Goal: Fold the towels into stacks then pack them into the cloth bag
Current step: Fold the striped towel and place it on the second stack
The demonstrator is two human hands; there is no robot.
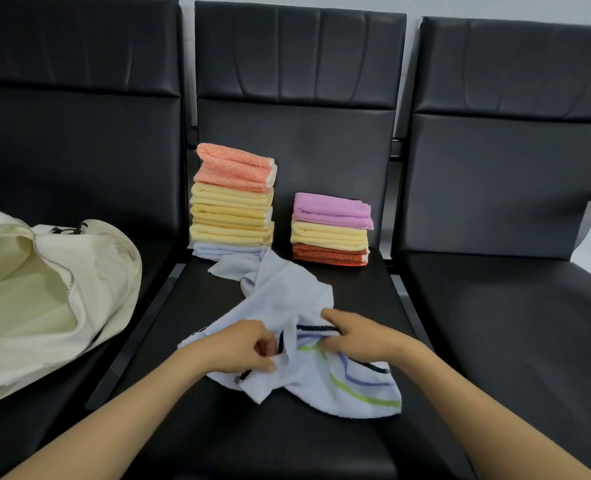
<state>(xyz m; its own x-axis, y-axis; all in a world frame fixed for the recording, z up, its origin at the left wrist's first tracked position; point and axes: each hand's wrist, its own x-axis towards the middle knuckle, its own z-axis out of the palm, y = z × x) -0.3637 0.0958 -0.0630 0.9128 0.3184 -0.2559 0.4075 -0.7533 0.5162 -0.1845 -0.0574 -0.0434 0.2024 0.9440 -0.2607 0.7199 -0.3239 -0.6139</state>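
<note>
Towel (287, 299): pale blue terry, unfolded and crumpled; navy, blue and lime-green stripes ran across its near end.
Towel position: lay on the middle seat (200, 427), in front of both stacks, its far corner just beside the base of the tall stack (233, 202).
Left hand (242, 348): fingers curled, pinching a fold of the towel near a navy stripe.
Right hand (360, 337): fingers curled over the striped edge, gripping it.
Tall stack contents: one orange towel on top, three yellow, one pale blue at the bottom, all folded.
Short stack (332, 230): lilac, yellow and rust-red folded towels, top to bottom; stood right of the tall stack, apart from it.
Cloth bag (79, 271): cream, slumped on the left seat (160, 252), mouth open, zip visible along the rim.
</note>
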